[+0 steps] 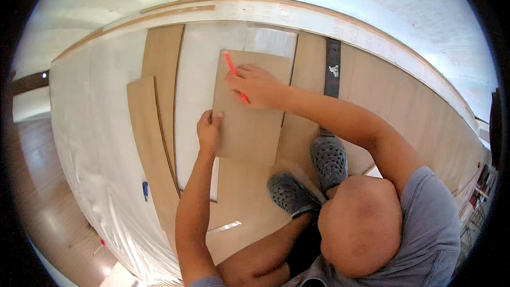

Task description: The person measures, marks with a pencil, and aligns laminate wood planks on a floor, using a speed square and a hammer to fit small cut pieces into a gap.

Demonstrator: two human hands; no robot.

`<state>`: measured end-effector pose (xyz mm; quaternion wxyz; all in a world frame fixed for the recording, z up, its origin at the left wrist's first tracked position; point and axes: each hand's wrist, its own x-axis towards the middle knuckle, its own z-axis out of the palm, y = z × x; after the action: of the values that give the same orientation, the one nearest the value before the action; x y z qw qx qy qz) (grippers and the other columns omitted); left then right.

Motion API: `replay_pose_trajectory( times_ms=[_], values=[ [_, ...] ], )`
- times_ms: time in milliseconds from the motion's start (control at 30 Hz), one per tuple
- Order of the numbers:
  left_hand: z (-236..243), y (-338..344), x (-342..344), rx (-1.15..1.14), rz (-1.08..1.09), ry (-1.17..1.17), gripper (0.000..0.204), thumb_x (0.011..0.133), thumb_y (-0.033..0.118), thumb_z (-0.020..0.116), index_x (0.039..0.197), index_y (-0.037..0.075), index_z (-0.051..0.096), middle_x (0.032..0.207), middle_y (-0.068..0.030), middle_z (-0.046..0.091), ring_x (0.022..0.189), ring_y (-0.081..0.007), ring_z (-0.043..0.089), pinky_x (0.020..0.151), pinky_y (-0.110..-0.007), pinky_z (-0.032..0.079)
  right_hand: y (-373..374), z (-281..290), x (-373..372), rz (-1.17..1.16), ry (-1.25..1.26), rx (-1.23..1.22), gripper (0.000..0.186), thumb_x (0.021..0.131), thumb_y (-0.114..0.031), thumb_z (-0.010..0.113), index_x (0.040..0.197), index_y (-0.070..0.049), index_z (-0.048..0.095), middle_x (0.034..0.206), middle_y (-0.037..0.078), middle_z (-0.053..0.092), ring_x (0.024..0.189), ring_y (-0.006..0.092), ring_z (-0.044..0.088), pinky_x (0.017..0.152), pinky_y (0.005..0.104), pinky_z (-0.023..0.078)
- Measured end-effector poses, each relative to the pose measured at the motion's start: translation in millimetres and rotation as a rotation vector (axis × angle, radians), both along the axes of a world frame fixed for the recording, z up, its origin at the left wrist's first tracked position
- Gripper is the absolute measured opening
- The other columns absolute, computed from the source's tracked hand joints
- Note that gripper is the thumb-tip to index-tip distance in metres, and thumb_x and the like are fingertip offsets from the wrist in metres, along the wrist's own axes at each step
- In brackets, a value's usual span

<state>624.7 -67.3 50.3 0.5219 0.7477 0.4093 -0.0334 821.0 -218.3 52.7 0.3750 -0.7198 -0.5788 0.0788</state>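
A short tan floorboard piece (252,127) lies across the floor in front of me. My left hand (210,127) holds its left edge, thumb on top and the other fingers mostly hidden. My right hand (257,86) rests over its upper part, closed around a slim red pencil (230,64). One end of the pencil points at the board's far left corner, and its other end shows below my fingers. Whether the tip touches the board I cannot tell. Below the piece, more tan board (241,180) extends toward me.
Two loose floorboards (163,64) (141,111) lie overlapping on white sheeting (101,106) to the left. A small blue tool (145,191) lies beside them. Laid boards (393,106) cover the right, with a dark bar (333,66) across them. My grey clogs (329,159) stand nearby. A wall runs behind.
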Motion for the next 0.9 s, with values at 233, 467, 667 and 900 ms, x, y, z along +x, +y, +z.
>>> replay_pose_trajectory(
  times_ms=[233,467,667,900],
  values=[
    [-48.4,9.4,58.3,0.006,0.131,-0.080,0.038,0.097,0.027,0.065,0.113,-0.007,0.064,0.099,-0.0076,0.068,0.088,-0.0147,0.060,0.081,-0.030,0.048,-108.8,-44.9,5.9,-0.314,0.002,-0.123,0.029,0.083,-0.006,0.067,0.109,-0.005,0.055,0.138,0.017,0.053,0.129,0.0395,0.049,0.103,0.0480,0.044],
    [-63.3,3.3,86.3,-0.032,0.121,-0.113,0.037,0.097,0.026,0.064,0.114,-0.006,0.065,0.099,-0.0071,0.068,0.087,-0.0138,0.058,0.081,-0.029,0.047,-133.0,-60.2,12.6,-0.302,-0.041,-0.211,0.035,0.086,-0.010,0.067,0.119,-0.006,0.055,0.148,0.018,0.045,0.132,0.0382,0.046,0.106,0.0479,0.044],
    [-68.5,3.0,92.4,-0.106,0.123,-0.132,0.037,0.097,0.026,0.066,0.115,-0.006,0.064,0.101,-0.0074,0.068,0.088,-0.0136,0.058,0.082,-0.028,0.047,-140.4,-67.6,14.4,-0.290,-0.064,-0.272,0.036,0.087,-0.009,0.064,0.122,-0.003,0.054,0.152,0.019,0.040,0.138,0.0374,0.042,0.108,0.0466,0.043],
    [-73.3,2.2,105.1,0.038,0.018,-0.096,0.041,0.095,0.030,0.069,0.115,-0.006,0.064,0.096,-0.0045,0.067,0.084,-0.0117,0.056,0.077,-0.027,0.046,-153.8,-71.9,20.2,-0.254,-0.054,-0.313,0.045,0.081,-0.005,0.066,0.123,-0.001,0.053,0.154,0.021,0.036,0.138,0.0394,0.040,0.111,0.0449,0.041]
  ],
)
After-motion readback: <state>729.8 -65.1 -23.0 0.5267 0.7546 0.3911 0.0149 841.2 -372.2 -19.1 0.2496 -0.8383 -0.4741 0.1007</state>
